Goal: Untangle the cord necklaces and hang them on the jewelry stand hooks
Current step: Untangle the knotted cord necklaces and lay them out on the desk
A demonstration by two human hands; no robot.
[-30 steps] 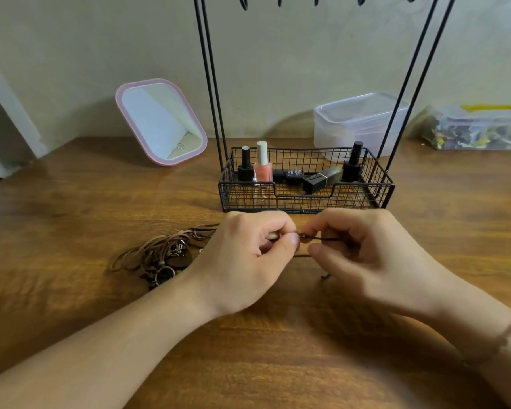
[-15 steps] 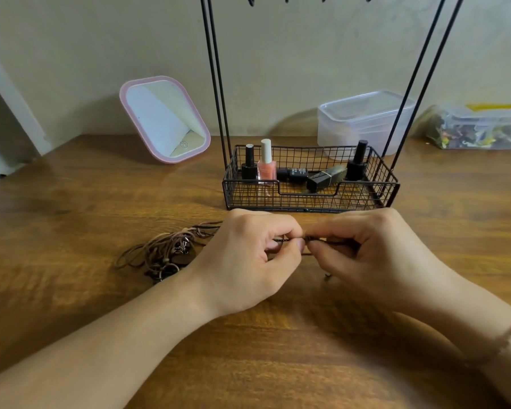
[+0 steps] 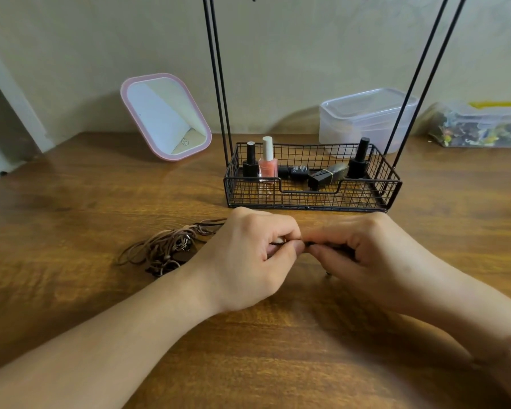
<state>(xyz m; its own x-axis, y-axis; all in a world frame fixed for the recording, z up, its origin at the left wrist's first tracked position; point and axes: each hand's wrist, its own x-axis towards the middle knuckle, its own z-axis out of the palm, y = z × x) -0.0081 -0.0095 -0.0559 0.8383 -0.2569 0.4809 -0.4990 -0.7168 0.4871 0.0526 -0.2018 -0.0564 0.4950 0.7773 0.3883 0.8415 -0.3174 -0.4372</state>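
Note:
A tangle of brown cord necklaces (image 3: 165, 247) lies on the wooden table, left of my hands. Strands run from it to my left hand (image 3: 248, 258), which pinches a dark cord between thumb and forefinger. My right hand (image 3: 366, 255) pinches the same cord right beside it, fingertips nearly touching. Most of the held cord is hidden under my fingers. The black jewelry stand (image 3: 216, 84) rises behind my hands from a wire basket (image 3: 310, 199). Its hooks show only as tips at the top edge.
The basket holds several nail polish bottles (image 3: 268, 163) and a lipstick. A pink-framed mirror (image 3: 165, 116) leans on the wall at the back left. A clear lidded box (image 3: 366, 116) and a box of colourful bits (image 3: 481, 125) stand at the back right.
My fingertips have closed together on the cord, so the bare stretch between them is gone. The view has shifted slightly. The tangle has not moved.

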